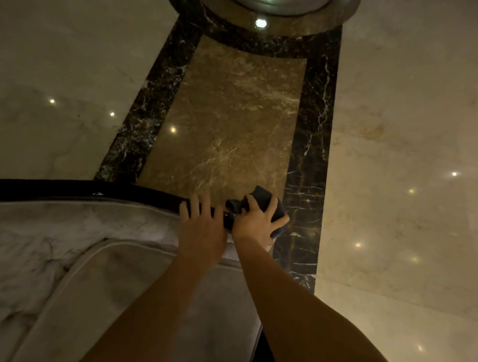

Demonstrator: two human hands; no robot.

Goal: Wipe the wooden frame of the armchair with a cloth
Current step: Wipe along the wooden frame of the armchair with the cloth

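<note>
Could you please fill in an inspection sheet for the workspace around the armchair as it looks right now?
Surface: polished marble floor, pale slabs with a brown panel framed by dark veined bands; ceiling lights reflect in it.
Job's things: dark glossy wooden frame curving along the top of the armchair; dark cloth bunched at the frame's end.
Clutter: nothing seen.
Grips: left hand rests on the frame, fingers draped over it; right hand closed on the cloth, pressing it to the frame's end.
Cables: nothing seen.
Surroundings: pale upholstery and seat cushion below the frame; round metallic base with floor lights at the top.
</note>
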